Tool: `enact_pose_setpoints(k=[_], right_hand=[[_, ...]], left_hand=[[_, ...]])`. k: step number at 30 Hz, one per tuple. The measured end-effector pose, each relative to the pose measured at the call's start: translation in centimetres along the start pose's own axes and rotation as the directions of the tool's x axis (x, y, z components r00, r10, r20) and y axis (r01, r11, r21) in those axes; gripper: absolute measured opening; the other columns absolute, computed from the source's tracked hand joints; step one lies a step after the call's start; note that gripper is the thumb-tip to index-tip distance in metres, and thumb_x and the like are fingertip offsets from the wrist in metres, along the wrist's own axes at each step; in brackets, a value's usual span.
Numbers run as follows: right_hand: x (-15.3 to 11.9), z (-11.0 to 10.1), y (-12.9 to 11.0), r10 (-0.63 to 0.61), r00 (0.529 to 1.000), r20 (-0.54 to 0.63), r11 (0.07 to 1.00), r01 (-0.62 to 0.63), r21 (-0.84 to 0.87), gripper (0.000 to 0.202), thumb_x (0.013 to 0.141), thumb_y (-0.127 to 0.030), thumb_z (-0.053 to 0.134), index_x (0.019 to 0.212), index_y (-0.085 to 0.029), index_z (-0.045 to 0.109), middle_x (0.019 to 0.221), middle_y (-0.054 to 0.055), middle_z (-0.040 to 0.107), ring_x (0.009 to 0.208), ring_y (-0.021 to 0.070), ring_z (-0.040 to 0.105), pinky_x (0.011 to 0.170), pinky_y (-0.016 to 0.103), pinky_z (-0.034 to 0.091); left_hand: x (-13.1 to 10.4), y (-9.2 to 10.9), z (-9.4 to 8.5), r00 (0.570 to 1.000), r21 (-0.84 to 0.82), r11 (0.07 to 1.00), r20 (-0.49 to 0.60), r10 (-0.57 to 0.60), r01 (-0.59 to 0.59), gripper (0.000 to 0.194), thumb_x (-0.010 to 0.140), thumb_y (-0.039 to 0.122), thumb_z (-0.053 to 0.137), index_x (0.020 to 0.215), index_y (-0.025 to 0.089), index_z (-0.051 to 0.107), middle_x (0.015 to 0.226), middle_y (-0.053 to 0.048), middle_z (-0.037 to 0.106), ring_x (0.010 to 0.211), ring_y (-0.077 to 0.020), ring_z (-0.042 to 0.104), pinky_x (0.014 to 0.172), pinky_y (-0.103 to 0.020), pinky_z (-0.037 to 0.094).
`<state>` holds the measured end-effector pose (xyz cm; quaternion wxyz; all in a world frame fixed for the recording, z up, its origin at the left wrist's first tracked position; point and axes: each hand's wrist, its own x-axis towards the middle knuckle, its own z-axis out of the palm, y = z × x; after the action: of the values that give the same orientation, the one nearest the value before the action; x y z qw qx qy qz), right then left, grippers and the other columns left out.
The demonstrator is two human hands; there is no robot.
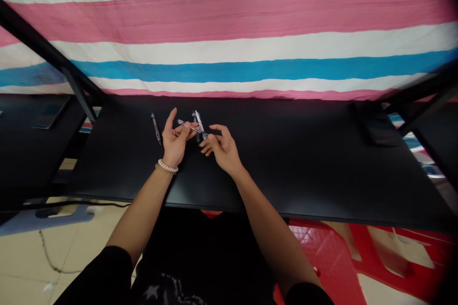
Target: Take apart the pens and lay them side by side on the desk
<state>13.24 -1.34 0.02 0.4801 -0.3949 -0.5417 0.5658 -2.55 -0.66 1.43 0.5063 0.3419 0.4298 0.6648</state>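
Note:
My left hand [177,140] pinches a slim pen [189,127] with a clear barrel, thumb on top and index finger stretched out. At the pen's right end, my right hand [221,145] closes its thumb and fingers on the same pen, other fingers loosely curled. Just beyond the hands, a white pen [199,119] lies on the black table [286,152], beside a darker pen partly hidden by my fingers. Another dark pen [156,128] lies left of my left hand. The held pen's right tip is too small to make out clearly.
A striped cloth sheet [229,52] hangs behind the table. Black frame bars [53,55] slant at both sides. A dark flat object [377,124] lies at the table's right end. Below stand red plastic stools [318,257]; a phone-like slab [52,113] rests on the left table.

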Motion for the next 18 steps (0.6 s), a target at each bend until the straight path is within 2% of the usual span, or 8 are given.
enact_pose_setpoints(k=[3,5,10,13,18], right_hand=[[-0.01,-0.04,0.1,-0.101,0.994,0.033,0.994,0.102,-0.027,0.054,0.09,-0.066,0.063,0.122,-0.025,0.046,0.098,0.004,0.074,0.068,0.0141,0.071,0.064,0.029,0.061],[-0.08,-0.11,0.07,-0.144,0.989,0.038,0.985,0.146,-0.089,0.049,0.091,-0.066,0.061,0.114,-0.023,0.051,0.096,0.005,0.073,0.071,0.0147,0.072,0.068,0.03,0.06],[-0.19,-0.38,-0.24,-0.027,1.0,0.013,0.982,0.029,-0.184,0.049,0.098,-0.066,0.047,0.089,-0.02,0.06,0.065,0.001,0.069,0.049,0.0135,0.066,0.052,0.026,0.052],[-0.08,-0.52,-0.45,0.013,1.0,-0.009,0.982,-0.014,-0.191,0.055,0.097,-0.069,0.047,0.078,-0.02,0.06,0.064,0.003,0.07,0.049,0.0138,0.066,0.051,0.025,0.051],[0.05,-0.51,-0.65,0.033,0.999,-0.005,0.983,-0.033,-0.182,0.057,0.094,-0.073,0.048,0.076,-0.02,0.059,0.065,0.004,0.072,0.049,0.0135,0.065,0.05,0.025,0.05]], left_hand=[[0.11,-0.13,-0.08,0.999,-0.016,1.0,-0.032,0.0,-0.001,0.093,0.076,0.038,0.087,0.154,0.02,0.04,0.09,-0.006,0.08,0.085,-0.0171,0.078,0.076,-0.024,0.06],[0.16,-0.29,-0.15,0.999,-0.02,1.0,-0.032,-0.007,0.006,0.094,0.077,0.038,0.087,0.155,0.019,0.038,0.089,-0.006,0.08,0.086,-0.0178,0.078,0.077,-0.025,0.06],[0.08,-0.58,-0.19,0.999,-0.019,0.999,0.028,-0.04,0.041,0.091,0.078,0.039,0.086,0.154,0.023,0.037,0.093,-0.005,0.08,0.087,-0.0168,0.078,0.08,-0.027,0.06],[0.0,-0.46,-0.11,0.999,-0.009,1.0,0.031,-0.029,0.029,0.087,0.078,0.038,0.086,0.151,0.024,0.041,0.094,-0.005,0.08,0.089,-0.0174,0.078,0.081,-0.028,0.06],[0.02,-0.19,-0.04,1.0,0.009,1.0,0.014,-0.017,0.017,0.068,0.079,0.038,0.085,0.138,0.019,0.057,0.093,-0.007,0.08,0.087,-0.0176,0.078,0.079,-0.028,0.061]])
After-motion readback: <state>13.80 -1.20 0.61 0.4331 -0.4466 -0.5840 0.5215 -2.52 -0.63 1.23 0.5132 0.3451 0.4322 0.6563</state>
